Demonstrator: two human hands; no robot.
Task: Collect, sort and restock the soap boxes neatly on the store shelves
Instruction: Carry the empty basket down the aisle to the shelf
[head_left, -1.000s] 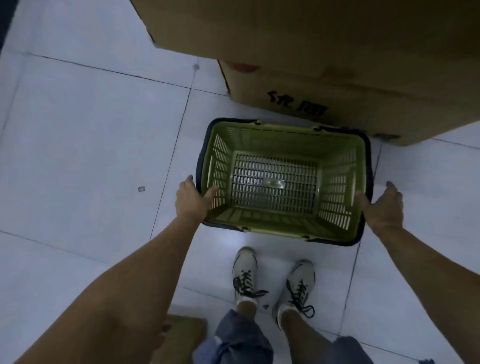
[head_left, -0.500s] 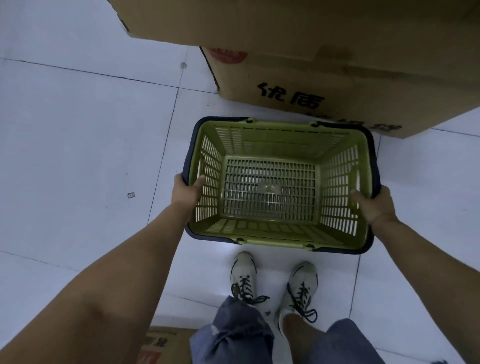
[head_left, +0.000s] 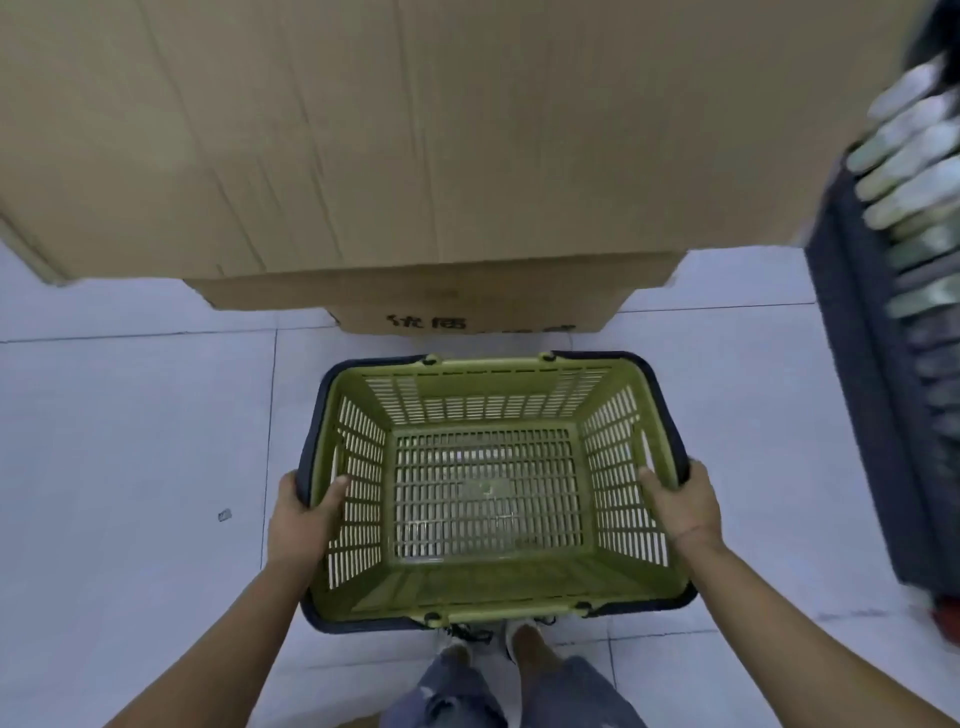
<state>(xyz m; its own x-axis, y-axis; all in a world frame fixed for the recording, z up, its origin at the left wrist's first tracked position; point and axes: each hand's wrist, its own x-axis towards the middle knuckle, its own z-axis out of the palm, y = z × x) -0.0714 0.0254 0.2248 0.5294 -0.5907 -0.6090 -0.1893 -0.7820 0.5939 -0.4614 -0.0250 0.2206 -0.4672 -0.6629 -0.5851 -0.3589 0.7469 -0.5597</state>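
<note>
An olive-green slotted shopping basket (head_left: 491, 379) with dark blue handles hangs over the white tiled floor in front of me, and nothing lies inside it. My left hand (head_left: 304, 512) grips its left rim, thumb inside the wall. My right hand (head_left: 685, 504) grips the right rim the same way. No soap boxes show clearly; blurred pale packs (head_left: 914, 171) line a dark shelf at the right edge.
Large brown cardboard cartons (head_left: 389, 130) are stacked just beyond the basket, the lower one printed with black characters. A dark shelf unit (head_left: 878, 415) runs down the right side. My shoes (head_left: 524, 639) stand below the basket. Open floor tiles (head_left: 130, 441) lie to the left.
Both hands closed on the basket rims and lifted it off the floor toward me. My view swung up and right, bringing the shelf unit into sight.
</note>
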